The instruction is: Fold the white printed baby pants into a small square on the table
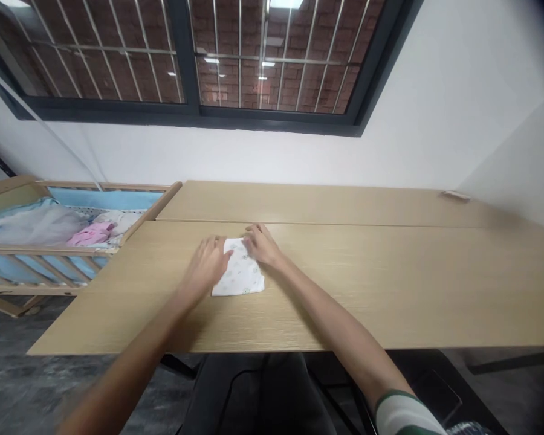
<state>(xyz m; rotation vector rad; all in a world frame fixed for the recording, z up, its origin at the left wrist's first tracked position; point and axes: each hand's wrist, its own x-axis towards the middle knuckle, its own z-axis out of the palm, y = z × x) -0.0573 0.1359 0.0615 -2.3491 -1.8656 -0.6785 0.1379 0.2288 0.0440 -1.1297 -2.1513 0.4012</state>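
A white cloth (239, 275) with a small scattered print lies flat on the wooden table, apparently folded. It is narrower at its far end and wider toward me; its exact kind does not show. My left hand (211, 261) grips the far left edge, the thumb over the fabric and the fingers bent beside it. At the far right corner, my right hand (260, 243) has its fingers curled down onto the cloth's edge. Both hands rest low at the tabletop, and the fingertips partly hide the cloth's far edge.
The light wooden table (390, 278) reaches far to the right, with a seam running along its back. A wooden crib (40, 249) stands at the left, holding pink fabric (92, 234) and white netting (40, 223). A small flat object (456, 195) lies at the back right.
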